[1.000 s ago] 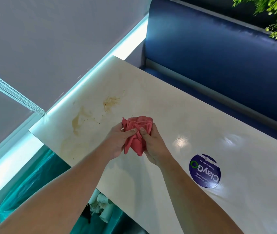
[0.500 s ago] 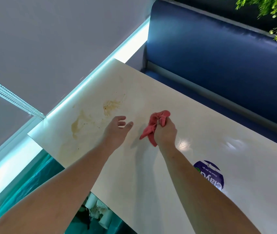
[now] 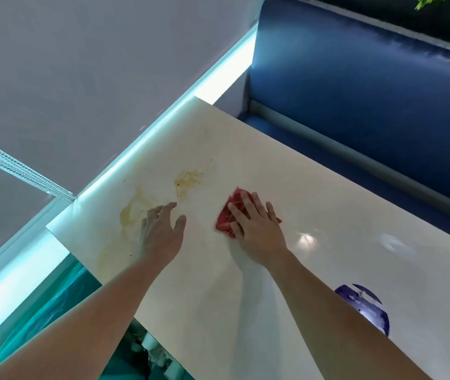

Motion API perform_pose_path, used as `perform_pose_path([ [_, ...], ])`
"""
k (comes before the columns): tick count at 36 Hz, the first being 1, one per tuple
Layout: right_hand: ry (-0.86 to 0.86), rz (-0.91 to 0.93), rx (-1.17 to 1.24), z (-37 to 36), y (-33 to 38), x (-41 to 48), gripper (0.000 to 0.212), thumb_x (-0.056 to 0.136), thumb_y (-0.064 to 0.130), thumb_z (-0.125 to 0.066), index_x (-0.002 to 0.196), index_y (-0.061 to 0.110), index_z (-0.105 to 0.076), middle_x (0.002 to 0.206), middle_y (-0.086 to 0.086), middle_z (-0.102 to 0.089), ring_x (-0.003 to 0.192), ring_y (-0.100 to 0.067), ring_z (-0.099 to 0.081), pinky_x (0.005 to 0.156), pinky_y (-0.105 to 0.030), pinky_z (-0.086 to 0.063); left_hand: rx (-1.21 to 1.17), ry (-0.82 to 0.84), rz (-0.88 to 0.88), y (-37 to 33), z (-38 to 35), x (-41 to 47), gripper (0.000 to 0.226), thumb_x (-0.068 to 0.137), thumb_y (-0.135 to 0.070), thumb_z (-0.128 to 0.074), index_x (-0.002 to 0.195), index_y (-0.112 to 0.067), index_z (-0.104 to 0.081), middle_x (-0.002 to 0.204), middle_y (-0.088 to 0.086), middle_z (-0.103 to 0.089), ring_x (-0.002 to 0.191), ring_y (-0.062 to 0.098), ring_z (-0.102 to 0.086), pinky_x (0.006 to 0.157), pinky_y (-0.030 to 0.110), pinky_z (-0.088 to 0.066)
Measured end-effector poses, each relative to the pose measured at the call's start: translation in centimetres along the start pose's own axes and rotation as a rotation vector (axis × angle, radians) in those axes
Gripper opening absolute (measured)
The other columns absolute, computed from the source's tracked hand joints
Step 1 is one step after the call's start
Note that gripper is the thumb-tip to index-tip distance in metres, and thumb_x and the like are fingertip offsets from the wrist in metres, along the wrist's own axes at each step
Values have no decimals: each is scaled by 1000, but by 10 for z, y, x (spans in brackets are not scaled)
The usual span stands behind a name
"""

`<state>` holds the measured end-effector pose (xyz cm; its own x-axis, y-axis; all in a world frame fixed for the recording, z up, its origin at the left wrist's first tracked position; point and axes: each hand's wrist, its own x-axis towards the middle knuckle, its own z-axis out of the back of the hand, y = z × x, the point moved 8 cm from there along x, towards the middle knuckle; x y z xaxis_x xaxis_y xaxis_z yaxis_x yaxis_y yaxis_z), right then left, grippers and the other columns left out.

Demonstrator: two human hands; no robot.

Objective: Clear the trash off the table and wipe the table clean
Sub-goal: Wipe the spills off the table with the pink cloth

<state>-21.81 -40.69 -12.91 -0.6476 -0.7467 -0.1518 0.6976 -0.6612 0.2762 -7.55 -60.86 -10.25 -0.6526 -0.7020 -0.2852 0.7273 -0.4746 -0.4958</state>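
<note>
A red cloth lies flat on the cream table, and my right hand presses it down with straight, spread fingers. My left hand hovers over or rests on the table to the left, fingers relaxed and holding nothing. Two brownish stains mark the table near its far left corner: a large one just left of my left hand, and a smaller one beyond it, left of the cloth.
A green bin bag with white trash inside sits below the table's left edge. A blue padded bench runs along the far side. A round purple sticker is on the table by my right forearm.
Both hands held the bunched cloth; my left hand let go and moved left. My right hand then laid the cloth flat on the table and now presses on it.
</note>
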Motion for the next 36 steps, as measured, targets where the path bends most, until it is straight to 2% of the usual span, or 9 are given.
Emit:
perform_pose_path([
  [4, -10, -77, -10, -15, -16, 17, 61, 106, 54, -8, 162, 36, -24, 173, 4, -2, 159, -22, 8, 128, -52, -3, 71, -11, -4, 21, 6, 12, 50, 101, -45, -53, 150, -35, -45, 156, 5, -39, 144, 30, -36, 118, 52, -32],
  [10, -97, -285, -26, -6, 10, 79, 72, 105, 52, -8, 163, 10, -18, 171, -18, -5, 158, -34, 4, 127, -54, 3, 232, 33, -35, 47, 7, 30, 56, 102, -48, -48, 154, -30, -40, 160, 3, -37, 145, 30, -34, 118, 49, -34],
  [17, -31, -74, -113, -42, 88, 29, 77, 105, 53, -17, 159, -1, -22, 167, -29, -9, 157, -41, -1, 126, -59, 0, 167, -112, -47, 57, 29, 33, 46, 101, -37, -54, 146, -24, -52, 157, 7, -41, 142, 33, -38, 114, 54, -37],
  [20, -35, 77, -190, -30, 75, 28, 73, 108, 51, -23, 158, -2, -17, 169, -22, -5, 158, -35, 5, 126, -59, -3, 148, -109, -92, 51, 39, 44, 46, 100, -35, -57, 145, -23, -54, 156, 8, -43, 139, 35, -41, 113, 54, -40],
  [23, -40, 249, -174, -22, 49, 47, 61, 111, 44, -21, 158, 7, -34, 170, -10, -17, 159, -27, -3, 128, -49, -14, 175, -87, -148, 43, 45, 62, 48, 101, -36, -55, 147, -24, -51, 158, 7, -41, 142, 35, -40, 115, 53, -37],
  [27, -218, -102, -23, 2, -31, 80, 58, 105, 38, -28, 149, 7, -51, 160, -12, -42, 154, -27, -27, 127, -43, -16, 221, 2, -203, 26, 41, 97, 55, 105, -42, -47, 157, -26, -38, 167, 3, -29, 151, 29, -31, 122, 48, -30],
  [30, -259, -411, -18, 13, -70, 88, 63, 106, 40, -19, 157, 8, -37, 168, -9, -27, 157, -24, -16, 129, -44, -9, 266, 100, -224, 10, 30, 125, 61, 108, -46, -39, 163, -26, -24, 172, -1, -16, 157, 22, -19, 126, 42, -21],
  [33, -249, -490, -11, 15, -61, 104, 65, 107, 42, -21, 162, 8, -23, 171, -8, -15, 159, -24, -6, 129, -43, 0, 318, 183, -200, -2, 21, 149, 63, 109, -49, -30, 165, -24, -17, 173, 2, -6, 159, 21, -8, 128, 38, -11],
  [36, -234, -397, -43, 10, -35, 127, 68, 105, 45, -21, 162, 8, -23, 171, -9, -14, 159, -23, -7, 129, -44, -1, 390, 197, -182, -14, 17, 169, 62, 110, -46, -26, 165, -18, -17, 173, 7, -6, 159, 24, -8, 127, 37, -8],
])
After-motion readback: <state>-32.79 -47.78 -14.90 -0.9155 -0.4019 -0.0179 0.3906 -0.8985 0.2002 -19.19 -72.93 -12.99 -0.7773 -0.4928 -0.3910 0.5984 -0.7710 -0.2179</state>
